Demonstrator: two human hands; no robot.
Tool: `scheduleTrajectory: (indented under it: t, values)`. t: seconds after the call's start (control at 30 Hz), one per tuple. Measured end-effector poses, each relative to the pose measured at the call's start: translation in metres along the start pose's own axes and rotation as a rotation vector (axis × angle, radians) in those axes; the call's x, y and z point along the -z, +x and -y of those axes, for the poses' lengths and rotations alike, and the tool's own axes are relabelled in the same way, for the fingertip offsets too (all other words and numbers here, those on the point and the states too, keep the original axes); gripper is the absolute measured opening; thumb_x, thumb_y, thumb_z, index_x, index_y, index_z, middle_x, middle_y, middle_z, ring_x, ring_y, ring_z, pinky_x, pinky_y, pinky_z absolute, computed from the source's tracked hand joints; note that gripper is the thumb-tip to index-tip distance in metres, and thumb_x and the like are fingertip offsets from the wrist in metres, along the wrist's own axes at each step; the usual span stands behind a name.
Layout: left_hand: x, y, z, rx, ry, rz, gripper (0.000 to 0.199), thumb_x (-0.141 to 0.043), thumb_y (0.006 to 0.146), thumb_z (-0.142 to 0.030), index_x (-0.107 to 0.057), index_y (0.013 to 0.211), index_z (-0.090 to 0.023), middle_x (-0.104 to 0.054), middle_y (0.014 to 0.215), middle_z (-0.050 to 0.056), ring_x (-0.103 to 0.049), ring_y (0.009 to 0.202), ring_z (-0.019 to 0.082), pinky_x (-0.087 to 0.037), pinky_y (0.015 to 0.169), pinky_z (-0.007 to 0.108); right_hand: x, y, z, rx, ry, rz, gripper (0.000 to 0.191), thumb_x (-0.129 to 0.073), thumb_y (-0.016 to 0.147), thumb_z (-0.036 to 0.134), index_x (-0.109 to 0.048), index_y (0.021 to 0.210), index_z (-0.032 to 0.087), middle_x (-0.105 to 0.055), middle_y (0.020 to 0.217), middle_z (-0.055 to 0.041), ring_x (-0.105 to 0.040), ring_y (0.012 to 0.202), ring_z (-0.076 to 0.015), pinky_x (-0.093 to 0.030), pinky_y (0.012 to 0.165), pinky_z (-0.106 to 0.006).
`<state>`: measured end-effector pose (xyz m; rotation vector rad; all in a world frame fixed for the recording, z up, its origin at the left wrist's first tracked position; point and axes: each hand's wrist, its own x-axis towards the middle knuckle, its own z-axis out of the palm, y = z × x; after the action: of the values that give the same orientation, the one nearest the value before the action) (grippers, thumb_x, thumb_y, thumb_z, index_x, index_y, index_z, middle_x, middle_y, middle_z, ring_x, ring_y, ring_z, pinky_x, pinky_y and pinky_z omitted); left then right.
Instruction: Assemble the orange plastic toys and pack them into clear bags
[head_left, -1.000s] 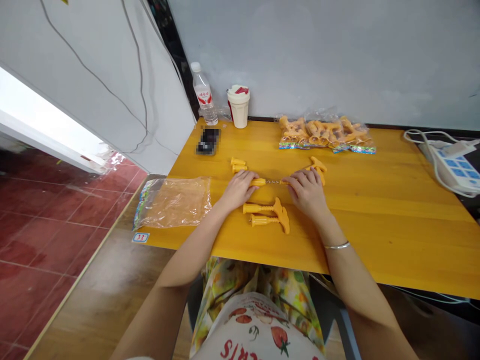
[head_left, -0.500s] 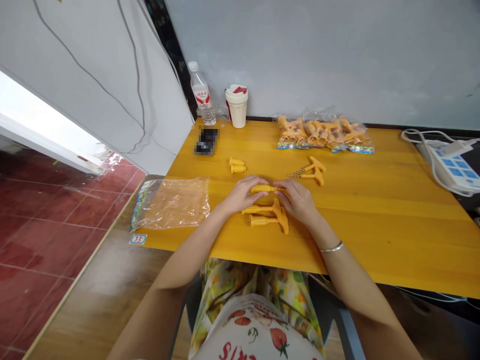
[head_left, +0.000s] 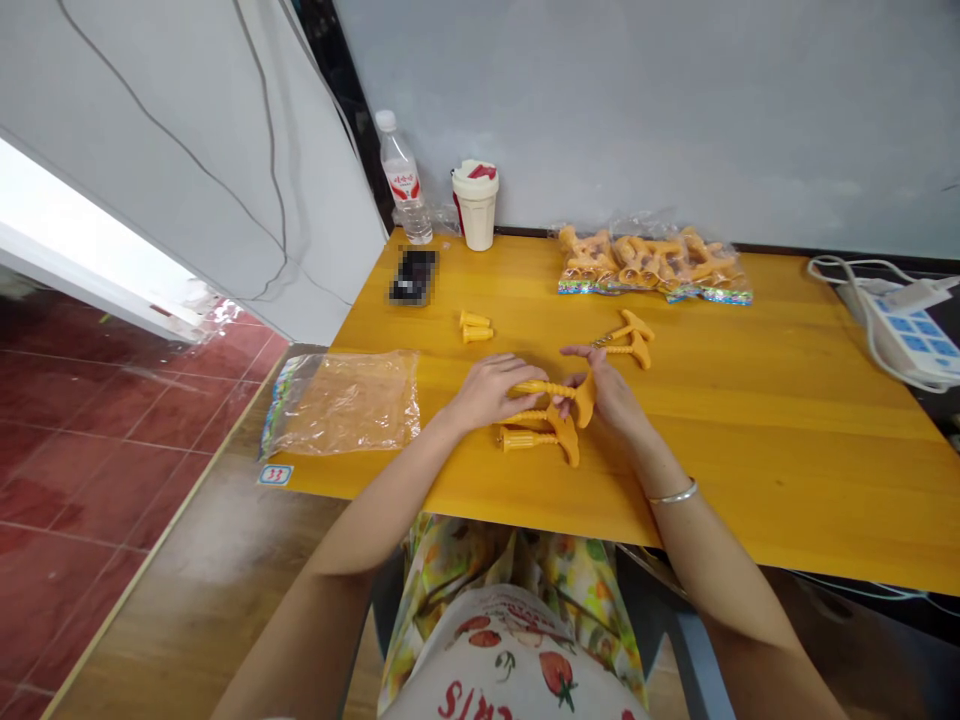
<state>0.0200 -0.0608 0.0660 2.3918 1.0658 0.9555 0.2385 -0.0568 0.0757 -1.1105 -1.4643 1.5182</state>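
Note:
A yellow T-handled corkscrew (head_left: 555, 389) is raised a little above the table, its sleeved end pointing left. My left hand (head_left: 491, 390) is closed around the sleeve. My right hand (head_left: 611, 395) is at the T-handle, which lies against its palm side; its fingers are apart, one stretched out to the left. Just below, two more sleeved corkscrews (head_left: 525, 439) lie side by side, the upper partly hidden by my left hand. Beyond my right hand lie two corkscrews with bare metal spirals (head_left: 634, 350). Two loose yellow sleeves (head_left: 475, 326) rest past my left hand.
A flat clear plastic bag (head_left: 352, 405) lies at the left. Along the back stand a water bottle (head_left: 405, 190) and a white cup (head_left: 476, 210), with a blurred dark phone-like object (head_left: 413, 276) before them. Filled bags (head_left: 652, 265) lie back right, near a power strip (head_left: 911, 330).
The corkscrew's T-handle has turned into view, and its handle end has swung toward me. My right hand has loosened its pinch and spread its fingers; my left hand keeps holding the sleeve.

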Motion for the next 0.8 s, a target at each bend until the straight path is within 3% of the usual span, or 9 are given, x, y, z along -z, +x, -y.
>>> scheduleTrajectory:
  t: [0.07, 0.13, 0.2, 0.27, 0.4, 0.47, 0.57, 0.67, 0.8]
  values:
    - [-0.002, -0.001, 0.003, 0.066, -0.074, -0.071, 0.024, -0.06, 0.091, -0.035, -0.07, 0.107, -0.02, -0.075, 0.102, 0.006, -0.071, 0.092, 0.018, -0.053, 0.086, 0.03, 0.005, 0.0, 0.0, 0.134, -0.155, -0.085, 0.058, -0.024, 0.099, 0.065, -0.045, 0.135, 0.024, -0.07, 0.079, -0.0048, -0.068, 0.062, -0.0214, -0.055, 0.063, -0.038]
    - [-0.003, -0.002, 0.007, 0.15, -0.147, -0.138, 0.026, -0.062, 0.089, -0.035, -0.071, 0.108, -0.018, -0.076, 0.105, 0.006, -0.072, 0.094, 0.018, -0.054, 0.087, 0.029, 0.012, 0.0, -0.001, 0.341, -0.448, -0.154, 0.049, -0.034, 0.1, 0.054, -0.05, 0.136, 0.024, -0.071, 0.098, -0.0093, -0.07, 0.083, -0.0236, -0.055, 0.077, -0.04]
    - [-0.004, -0.004, 0.011, 0.196, -0.179, -0.15, 0.027, -0.064, 0.087, -0.034, -0.071, 0.107, -0.018, -0.076, 0.104, 0.005, -0.072, 0.094, 0.019, -0.055, 0.087, 0.028, 0.017, 0.002, -0.002, 0.511, -0.74, -0.152, 0.04, -0.043, 0.098, 0.046, -0.059, 0.127, 0.023, -0.069, 0.11, -0.0115, -0.067, 0.099, -0.0253, -0.052, 0.085, -0.039]
    - [-0.004, -0.005, 0.014, 0.173, -0.168, -0.125, 0.026, -0.064, 0.088, -0.034, -0.072, 0.107, -0.018, -0.077, 0.103, 0.005, -0.072, 0.093, 0.018, -0.055, 0.087, 0.028, 0.019, 0.003, -0.003, 0.565, -0.896, -0.139, 0.036, -0.047, 0.097, 0.047, -0.067, 0.111, 0.021, -0.07, 0.101, -0.0113, -0.065, 0.093, -0.0247, -0.05, 0.081, -0.036]
    - [-0.005, -0.008, 0.016, 0.064, -0.026, -0.07, 0.027, -0.06, 0.092, -0.038, -0.072, 0.109, -0.021, -0.076, 0.1, 0.006, -0.072, 0.088, 0.017, -0.054, 0.083, 0.027, 0.01, 0.002, -0.003, 0.338, -0.715, -0.108, 0.054, -0.043, 0.095, 0.062, -0.06, 0.066, 0.02, -0.051, 0.056, -0.0003, -0.047, 0.054, -0.0148, -0.037, 0.054, -0.028]
    - [-0.005, -0.008, 0.015, 0.028, 0.069, -0.051, 0.03, -0.057, 0.094, -0.041, -0.072, 0.111, -0.021, -0.075, 0.095, 0.006, -0.071, 0.082, 0.016, -0.053, 0.077, 0.026, 0.004, 0.001, -0.001, 0.174, -0.509, -0.051, 0.061, -0.042, 0.092, 0.068, -0.054, 0.057, 0.02, -0.04, 0.048, 0.0028, -0.037, 0.047, -0.0118, -0.029, 0.048, -0.026]
    - [-0.004, -0.007, 0.011, -0.011, 0.148, -0.039, 0.034, -0.053, 0.096, -0.045, -0.072, 0.112, -0.022, -0.075, 0.09, 0.006, -0.07, 0.079, 0.016, -0.051, 0.074, 0.025, -0.003, -0.001, 0.002, 0.052, -0.311, -0.032, 0.063, -0.048, 0.087, 0.073, -0.051, 0.051, 0.021, -0.036, 0.045, 0.0036, -0.033, 0.045, -0.0108, -0.027, 0.047, -0.027]
    - [0.0, -0.006, 0.009, 0.038, 0.118, -0.055, 0.035, -0.052, 0.097, -0.047, -0.069, 0.115, -0.023, -0.075, 0.102, 0.005, -0.071, 0.084, 0.016, -0.052, 0.077, 0.025, 0.005, 0.005, -0.001, 0.036, -0.268, -0.125, 0.067, -0.042, 0.09, 0.074, -0.05, 0.049, 0.022, -0.039, 0.044, 0.002, -0.036, 0.046, -0.0124, -0.029, 0.048, -0.028]
    - [0.01, -0.006, 0.014, 0.312, 0.234, -0.102, 0.032, -0.055, 0.094, -0.046, -0.068, 0.115, -0.025, -0.075, 0.104, 0.005, -0.07, 0.087, 0.02, -0.052, 0.079, 0.029, 0.046, 0.019, -0.011, 0.208, -0.393, -0.422, 0.063, -0.036, 0.093, 0.072, -0.062, 0.065, 0.022, -0.051, 0.057, -0.0009, -0.048, 0.056, -0.0159, -0.04, 0.058, -0.03]
